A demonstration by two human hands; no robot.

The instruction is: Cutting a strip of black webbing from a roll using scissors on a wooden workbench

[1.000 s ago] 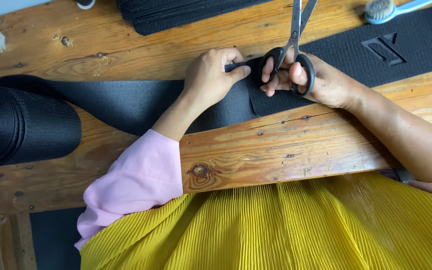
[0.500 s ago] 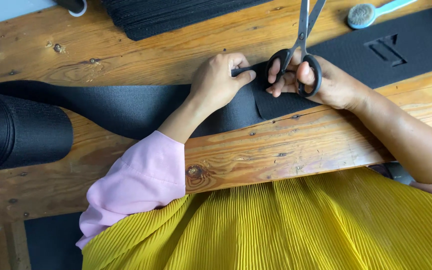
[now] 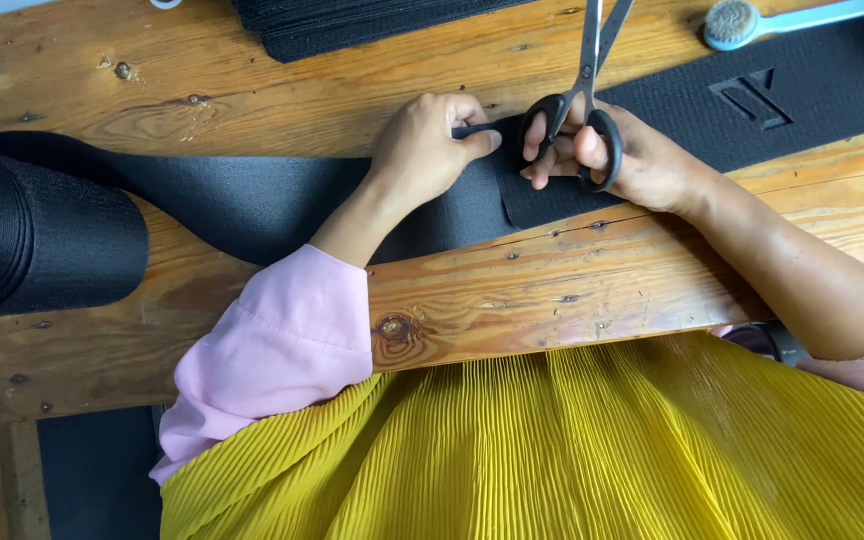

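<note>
Nearby, roll (image 3: pixel 37 235), brush (image 3: pixel 752 20); right hand (image 3: pixel 632 160) grips scissors (image 3: pixel 582 110), left hand (image 3: pixel 427 150) pinches webbing (image 3: pixel 252 200).

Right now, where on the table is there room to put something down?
Bare wood lies between the stacked strips and the black band, and along the near plank. It is crowded around the hands and scissors.

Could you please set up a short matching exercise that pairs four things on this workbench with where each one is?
Things:
1. scissors
2. roll of black webbing
3. brush
4. stack of black strips

Places:
A. far left of the bench
B. top edge, left of centre
C. in the right hand
D. top right corner

Pairs: 1-C, 2-A, 3-D, 4-B
</note>
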